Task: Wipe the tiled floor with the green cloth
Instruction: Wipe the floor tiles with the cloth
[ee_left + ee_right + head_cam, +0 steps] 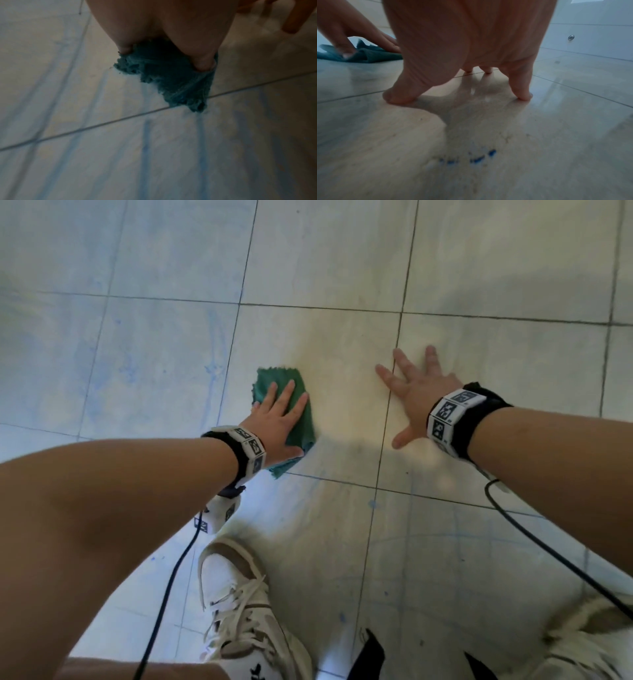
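Observation:
A folded green cloth (301, 419) lies on the pale tiled floor (342, 354) in the middle of the head view. My left hand (279, 414) lies flat on it with straight fingers, pressing it down; the left wrist view shows the cloth (171, 75) bunched under the palm. In the right wrist view the cloth (373, 55) sits at the far left under that hand. My right hand (412, 388) is spread open on the bare floor to the right of the cloth, propped on its fingertips (523, 94).
Faint blue streaks (212, 364) mark the tiles to the left, and small blue spots (477, 159) lie near my right hand. A white laced shoe (239, 604) stands below the cloth. Black cables (548, 546) trail from both wrists.

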`<state>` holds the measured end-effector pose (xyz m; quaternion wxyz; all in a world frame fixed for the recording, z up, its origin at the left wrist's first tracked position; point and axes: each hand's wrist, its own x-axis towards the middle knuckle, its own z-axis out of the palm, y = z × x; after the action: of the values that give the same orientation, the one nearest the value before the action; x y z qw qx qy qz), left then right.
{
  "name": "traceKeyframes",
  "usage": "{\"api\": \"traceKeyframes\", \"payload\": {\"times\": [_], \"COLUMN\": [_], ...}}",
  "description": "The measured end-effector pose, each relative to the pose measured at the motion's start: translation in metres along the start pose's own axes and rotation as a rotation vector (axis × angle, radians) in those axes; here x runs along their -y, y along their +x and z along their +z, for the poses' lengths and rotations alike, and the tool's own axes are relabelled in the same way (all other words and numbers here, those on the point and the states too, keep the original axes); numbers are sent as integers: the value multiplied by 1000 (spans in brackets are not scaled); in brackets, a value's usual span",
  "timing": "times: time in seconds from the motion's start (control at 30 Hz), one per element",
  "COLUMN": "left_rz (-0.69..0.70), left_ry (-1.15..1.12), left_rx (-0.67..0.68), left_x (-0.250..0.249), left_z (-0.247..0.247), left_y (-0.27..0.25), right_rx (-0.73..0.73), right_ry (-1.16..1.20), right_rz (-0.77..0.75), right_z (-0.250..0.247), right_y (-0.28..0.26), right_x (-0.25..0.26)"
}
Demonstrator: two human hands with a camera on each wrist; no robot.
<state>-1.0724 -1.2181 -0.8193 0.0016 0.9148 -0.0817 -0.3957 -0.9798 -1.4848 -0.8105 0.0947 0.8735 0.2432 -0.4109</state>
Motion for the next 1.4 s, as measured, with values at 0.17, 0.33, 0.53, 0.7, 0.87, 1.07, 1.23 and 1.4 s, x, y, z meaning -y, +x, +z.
{"api": "traceKeyframes", "payload": {"times": [0.17,0.33,0.53,0.7,0.87,1.07,1.23,1.4], "left_rz": [141,244,280,87,-45,80,295,296], "left_ry": [95,125,162,100,57,99,169,162], "left_rx": [-21,-14,6,0,25,-8,1,-7], "left_x": [-90,-188,-178,-78,-22,-76,-178,-163], "left_z": [-14,-19,-26,-35,-37,-33,-5,-8], "left_y": [32,50,55,46,41,40,36,39], "right_rx": [-24,-62,-17,-18,-44,-45,-33,-10], "right_ry": [69,139,168,170,160,160,133,138], "right_rz": [30,118,129,135,127,118,125,150], "right_z": [19,41,37,37,41,42,37,33], "right_y": [-12,-27,-35,-36,-36,-34,-36,-32], "right_x": [-22,-58,-69,-67,-69,-70,-67,-57]}}
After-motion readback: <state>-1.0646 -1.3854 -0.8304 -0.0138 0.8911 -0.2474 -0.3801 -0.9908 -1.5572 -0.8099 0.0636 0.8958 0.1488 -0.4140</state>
